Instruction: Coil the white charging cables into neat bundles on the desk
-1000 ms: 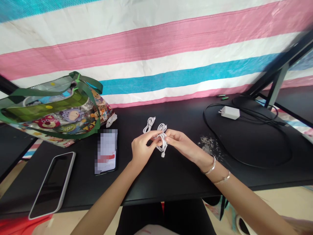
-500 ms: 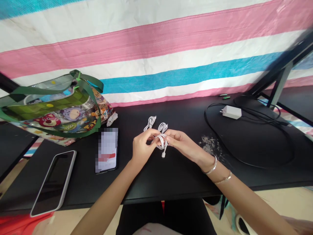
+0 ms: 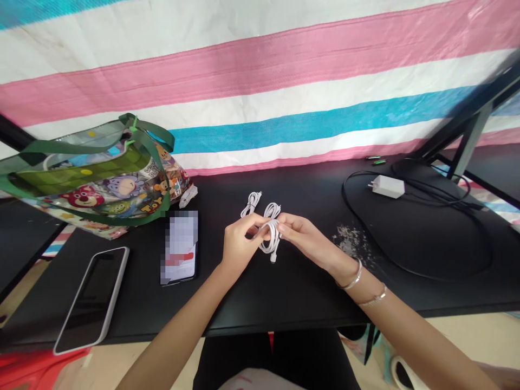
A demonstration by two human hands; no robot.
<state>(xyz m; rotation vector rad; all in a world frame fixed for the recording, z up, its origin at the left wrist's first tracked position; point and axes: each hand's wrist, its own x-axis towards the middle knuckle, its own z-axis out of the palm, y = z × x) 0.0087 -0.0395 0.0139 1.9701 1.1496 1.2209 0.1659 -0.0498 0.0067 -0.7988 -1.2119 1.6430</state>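
Note:
A white charging cable (image 3: 271, 238), bundled into loops, is pinched between my two hands above the black desk. My left hand (image 3: 240, 245) grips the coil from the left with its fingertips. My right hand (image 3: 304, 239) holds it from the right, and the fingers of both hands meet at the loops. One plug end hangs below the coil, and another loop with a connector (image 3: 251, 204) sticks up behind my fingers. Part of the coil is hidden by my fingers.
On the black desk (image 3: 292, 303) lie a phone with a blurred screen (image 3: 179, 248), a phone in a pale case (image 3: 91, 299), and a printed cartoon tote bag (image 3: 97, 184). At right are a white charger (image 3: 388, 187), a black cord, scattered debris and small green-tipped items.
My hands have shifted the cable loops slightly, and the coil looks a little tighter and more upright. The whole view has drifted slightly as my head moved.

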